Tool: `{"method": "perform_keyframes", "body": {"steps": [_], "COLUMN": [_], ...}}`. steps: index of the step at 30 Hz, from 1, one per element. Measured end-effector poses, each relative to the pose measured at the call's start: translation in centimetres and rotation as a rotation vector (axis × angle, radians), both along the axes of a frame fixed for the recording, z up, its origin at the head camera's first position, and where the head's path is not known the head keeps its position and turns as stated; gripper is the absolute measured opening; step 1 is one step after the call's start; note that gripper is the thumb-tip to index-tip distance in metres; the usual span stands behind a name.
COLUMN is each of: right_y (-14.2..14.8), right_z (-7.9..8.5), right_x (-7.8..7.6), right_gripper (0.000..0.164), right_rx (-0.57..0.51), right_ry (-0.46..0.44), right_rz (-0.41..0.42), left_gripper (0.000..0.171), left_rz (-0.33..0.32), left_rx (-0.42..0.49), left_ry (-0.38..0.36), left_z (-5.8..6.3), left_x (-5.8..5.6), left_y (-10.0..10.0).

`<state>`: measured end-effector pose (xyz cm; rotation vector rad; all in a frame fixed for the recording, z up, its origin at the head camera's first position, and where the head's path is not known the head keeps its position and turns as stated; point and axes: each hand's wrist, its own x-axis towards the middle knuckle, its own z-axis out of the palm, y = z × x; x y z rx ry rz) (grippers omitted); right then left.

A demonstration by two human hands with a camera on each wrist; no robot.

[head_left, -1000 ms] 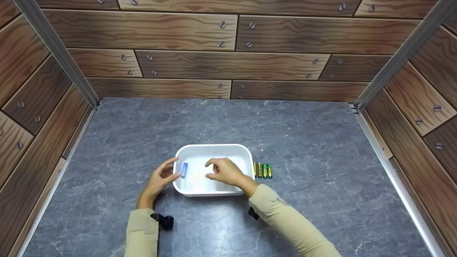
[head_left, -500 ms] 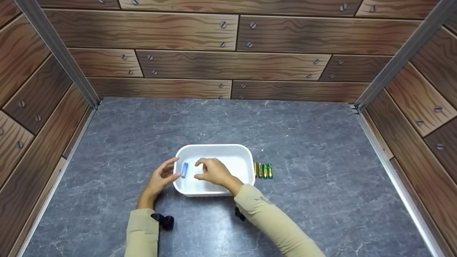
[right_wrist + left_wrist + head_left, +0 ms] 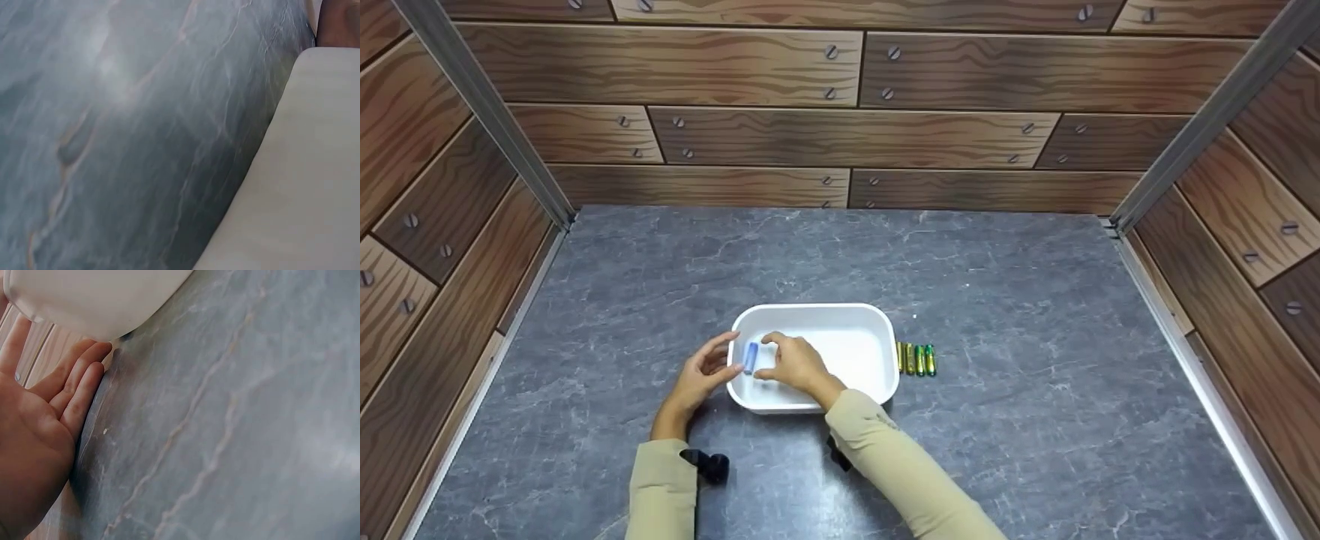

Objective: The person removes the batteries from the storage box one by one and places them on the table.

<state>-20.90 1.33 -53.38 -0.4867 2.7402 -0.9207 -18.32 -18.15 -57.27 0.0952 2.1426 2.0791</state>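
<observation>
A white plastic tub (image 3: 851, 375) stands on the grey marbled table. Inside, along its left wall, lies a small blue battery (image 3: 751, 358). My left hand (image 3: 701, 375) touches the tub's left side, its thumb and index fingertips at the rim. In the left wrist view, the lower fingers of the left hand (image 3: 67, 394) are loosely extended beside the tub (image 3: 95, 304). My right hand (image 3: 797, 365) is over the tub, thumb and index spread toward the blue battery with a gap between them. The right wrist view mostly shows the tub's outer wall (image 3: 298, 185).
Several gold-and-green batteries (image 3: 920, 360) lie in a row against the tub's right side. Wood-pattern walls (image 3: 765, 135) and metal frame posts (image 3: 480, 112) enclose the table (image 3: 1020, 315) at the back and sides.
My right hand has moved left across the tub, close to the blue battery, its thumb and index still apart. The left hand, tub and batteries have kept their places.
</observation>
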Motion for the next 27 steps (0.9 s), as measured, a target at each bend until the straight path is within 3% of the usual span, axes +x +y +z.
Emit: {"method": "perform_keyframes", "body": {"steps": [6,15,27], "right_y": [-0.9,-1.7,-2.4], "right_z": [-0.2,-0.6,-0.6], "right_x": [0.1,0.0,0.5], "right_gripper": [0.064,0.069,0.058], "right_rx": [0.044,0.082,0.141], "right_ry": [0.005,-0.027,0.001], "right_rz": [-0.036,-0.055,-0.065], "left_gripper": [0.058,0.058,0.058], "left_rz": [0.004,0.007,0.014], "left_rx": [-0.015,-0.006,0.004], "left_ry": [0.035,-0.003,-0.002], "left_z": [0.0,0.1,0.1], "left_x": [0.0,-0.1,-0.1], "left_y": [0.1,0.2,0.1]}}
